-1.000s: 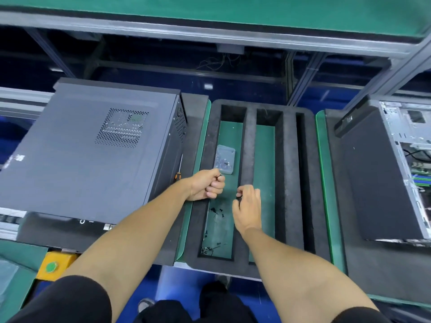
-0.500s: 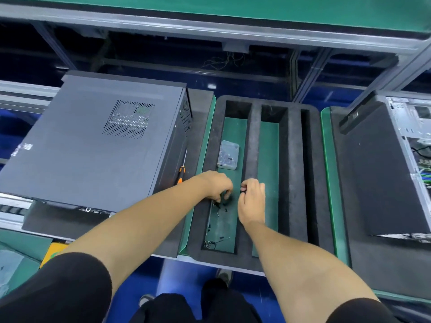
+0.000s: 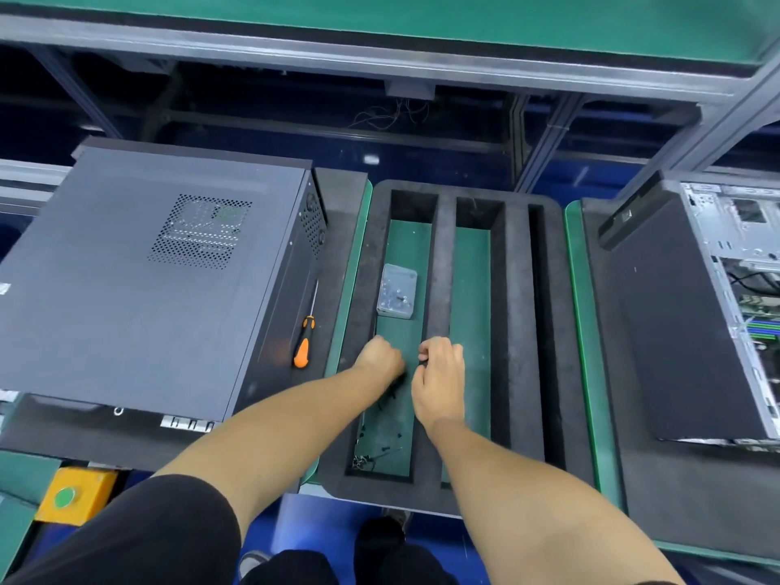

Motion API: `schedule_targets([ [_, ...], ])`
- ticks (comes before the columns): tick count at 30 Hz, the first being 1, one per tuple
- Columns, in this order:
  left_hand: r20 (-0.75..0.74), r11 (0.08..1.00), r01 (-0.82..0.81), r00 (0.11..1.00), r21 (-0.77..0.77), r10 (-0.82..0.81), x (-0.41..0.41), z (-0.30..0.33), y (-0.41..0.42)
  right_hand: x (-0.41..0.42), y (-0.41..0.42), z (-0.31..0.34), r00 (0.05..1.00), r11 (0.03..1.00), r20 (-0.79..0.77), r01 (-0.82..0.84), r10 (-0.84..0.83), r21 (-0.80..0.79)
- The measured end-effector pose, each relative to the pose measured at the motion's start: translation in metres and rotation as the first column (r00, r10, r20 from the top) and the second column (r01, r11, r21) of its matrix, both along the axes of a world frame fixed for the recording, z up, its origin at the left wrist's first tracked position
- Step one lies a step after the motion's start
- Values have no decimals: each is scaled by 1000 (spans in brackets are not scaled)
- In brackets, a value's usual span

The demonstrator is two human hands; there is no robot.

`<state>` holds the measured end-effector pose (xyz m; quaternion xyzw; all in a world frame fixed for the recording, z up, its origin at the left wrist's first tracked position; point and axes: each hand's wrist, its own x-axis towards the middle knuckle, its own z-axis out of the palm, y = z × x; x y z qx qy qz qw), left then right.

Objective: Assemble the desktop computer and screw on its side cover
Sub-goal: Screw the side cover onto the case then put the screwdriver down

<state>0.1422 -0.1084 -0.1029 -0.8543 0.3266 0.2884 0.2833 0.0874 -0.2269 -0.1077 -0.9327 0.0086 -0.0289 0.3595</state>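
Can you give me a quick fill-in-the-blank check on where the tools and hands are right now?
The screwdriver has an ____ handle.
The clear plastic box lies in the foam tray's ____ slot.
Both hands, left and right, are over the ____ tray.
The closed computer case lies ____ of the tray.

Missing: orange; leftmost; foam; left

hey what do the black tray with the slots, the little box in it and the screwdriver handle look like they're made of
Tray: probably dense foam; matte black, faintly grainy, thick soft-edged walls.
Box: clear plastic, likely; small parts show through it.
Screwdriver handle: orange and black, smooth with a slight sheen, so probably plastic or rubber.
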Motion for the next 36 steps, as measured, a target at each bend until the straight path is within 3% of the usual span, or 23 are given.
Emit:
schedule_targets([
  [9,-75,996,-41,996,84,48,4,0,-8,1,0,2,999,1000,-31,-7,6,-30],
  [16,-235,943,-330,920,-35,313,23,28,-5,-1,1,2,1000,1000,-21,14,-14,-20],
  [21,-407,884,-416,860,-212,307,44,44,7,-1,1,2,999,997,4,41,-41,-71],
  [24,-526,873,-451,796,-185,299,56,50,7,1,0,2,998,997,-4,61,-61,-54],
  [32,-537,888,-455,767,-71,350,68,56,16,1,-1,-3,997,993,-10,74,-75,-90],
  [36,-607,829,-552,691,-93,392,67,59,23,2,-1,-4,998,993,3,70,-70,-92],
])
